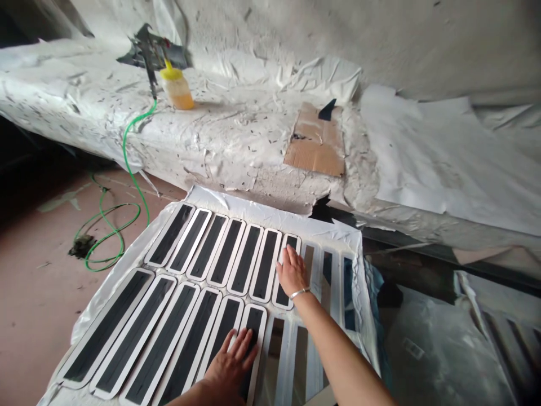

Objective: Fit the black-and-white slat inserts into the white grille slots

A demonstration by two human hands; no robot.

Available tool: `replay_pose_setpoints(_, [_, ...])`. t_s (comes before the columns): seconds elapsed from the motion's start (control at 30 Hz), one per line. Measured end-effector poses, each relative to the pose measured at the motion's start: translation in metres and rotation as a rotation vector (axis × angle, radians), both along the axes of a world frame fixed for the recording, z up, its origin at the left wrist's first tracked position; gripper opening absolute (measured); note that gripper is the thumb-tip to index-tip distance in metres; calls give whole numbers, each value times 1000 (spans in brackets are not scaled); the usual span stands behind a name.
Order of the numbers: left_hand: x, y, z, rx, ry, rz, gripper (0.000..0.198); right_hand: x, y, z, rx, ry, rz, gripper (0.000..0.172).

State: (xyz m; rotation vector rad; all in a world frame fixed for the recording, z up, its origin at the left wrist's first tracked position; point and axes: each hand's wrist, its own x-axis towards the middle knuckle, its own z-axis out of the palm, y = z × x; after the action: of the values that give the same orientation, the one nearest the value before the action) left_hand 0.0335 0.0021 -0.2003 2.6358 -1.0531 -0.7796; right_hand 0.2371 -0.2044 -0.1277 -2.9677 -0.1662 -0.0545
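Two rows of long flat panels, black in the middle with pale rounded borders, lie side by side on a white-covered board (pixel 274 207). My left hand (pixel 234 354) rests with spread fingers on the right-hand panel (pixel 256 318) of the near row and its neighbour. Over the last panel (pixel 282 296) of the far row lies my right hand (pixel 292 270), fingers stretched out, a bracelet (pixel 300 292) at its wrist. Both hands look flat and grip nothing. Part of each of these panels is hidden under the hands. To their right, glossy strips (pixel 301 361) show between pale bands.
Beyond the board runs a bench (pixel 236 129) draped in spattered white sheeting. On it stand a spray gun (pixel 149 59), a yellow-capped bottle (pixel 177 87) and a piece of cardboard (pixel 316 141). A green hose (pixel 127 146) drops to the reddish floor (pixel 34 270) and coils there.
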Motion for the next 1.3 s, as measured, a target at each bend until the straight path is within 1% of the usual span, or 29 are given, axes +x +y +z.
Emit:
replay_pose_setpoints(0.03, [4, -1, 2, -2, 28, 2, 110, 20, 5, 0, 4, 21, 29, 55])
replay_pose_setpoints(0.07, [8, -2, 5, 2, 59, 7, 102, 38, 11, -3, 5, 54, 51, 56])
replay_pose_setpoints(0.1, [12, -3, 7, 10, 89, 15, 90, 52, 17, -6, 3, 84, 58, 57])
replay_pose_setpoints(0.17, [17, -6, 7, 30, 123, 23, 69, 69, 28, -15, -7, 114, 32, 60])
replay_pose_setpoints(0.2, [17, -8, 5, 37, 111, 21, 67, 72, 31, -17, -13, 115, 14, 62])
replay_pose_setpoints(0.23, [17, -10, 2, 43, 82, 17, 71, 73, 34, -18, -15, 115, 1, 64])
replay_pose_setpoints(0.27, [14, -13, -1, 57, 43, 4, 82, 72, 35, -17, -12, 130, 2, 66])
replay_pose_setpoints(0.3, [12, -15, -2, 94, 3, -14, 99, 69, 34, -13, -3, 172, 12, 66])
replay_pose_setpoints(0.33, [8, -18, -2, 140, -35, -38, 112, 65, 31, -9, 13, 224, 24, 64])
replay_pose_setpoints(0.37, [5, -20, 0, 201, -64, -64, 121, 59, 26, -4, 37, 267, 27, 61])
replay_pose_setpoints(0.4, [2, -21, 3, 257, -84, -93, 126, 51, 19, 2, 66, 292, 16, 58])
replay_pose_setpoints(0.47, [-1, -21, 15, 316, -101, -148, 126, 22, -2, 10, 135, 273, -45, 53])
replay_pose_setpoints(0.53, [1, -17, 27, 282, -100, -179, 130, -26, -31, 13, 219, 211, -118, 50])
replay_pose_setpoints(0.57, [2, -16, 31, 288, -93, -189, 131, -58, -47, 12, 261, 196, -145, 48])
replay_pose_setpoints(0.63, [5, -15, 38, 335, -92, -201, 131, -133, -80, 8, 318, 167, -192, 45])
replay_pose_setpoints(0.7, [5, -21, 45, 419, -103, -211, 129, -214, -109, -1, 288, 127, -271, 45])
replay_pose_setpoints(0.73, [4, -27, 48, 455, -103, -211, 126, -252, -121, -6, 250, 115, -328, 47])
replay_pose_setpoints(0.77, [2, -34, 53, 481, -94, -208, 119, -287, -131, -12, 215, 102, -396, 49])
replay_pose_setpoints(0.8, [-2, -44, 57, 467, -76, -205, 109, -318, -137, -17, 191, 95, -487, 54])
replay_pose_setpoints(0.87, [-15, -67, 67, 329, 4, -157, 88, -363, -143, -26, 185, 123, -666, 61])
replay_pose_setpoints(0.9, [-25, -80, 72, 241, 68, -104, 82, -377, -143, -29, 226, 140, -740, 64])
replay_pose_setpoints(0.97, [-45, -105, 79, 96, 197, 25, 77, -393, -139, -32, 341, 151, -852, 68])
replay_pose_setpoints(1.0, [-54, -116, 81, 79, 244, 90, 77, -396, -137, -32, 404, 143, -890, 68])
replay_pose_setpoints(1.07, [-67, -134, 84, 117, 282, 187, 73, -397, -135, -30, 515, 116, -929, 67])
replay_pose_setpoints(1.13, [-69, -144, 84, 136, 272, 262, 67, -395, -137, -26, 627, 94, -928, 62])
replay_pose_setpoints(1.2, [-64, -149, 83, 128, 332, 376, 57, -394, -140, -22, 680, 60, -887, 58])
replay_pose_setpoints(1.23, [-62, -150, 84, 126, 384, 430, 50, -393, -141, -20, 655, 24, -849, 56])
replay_pose_setpoints(1.3, [-60, -152, 89, 131, 508, 487, 33, -392, -137, -16, 514, -75, -745, 56])
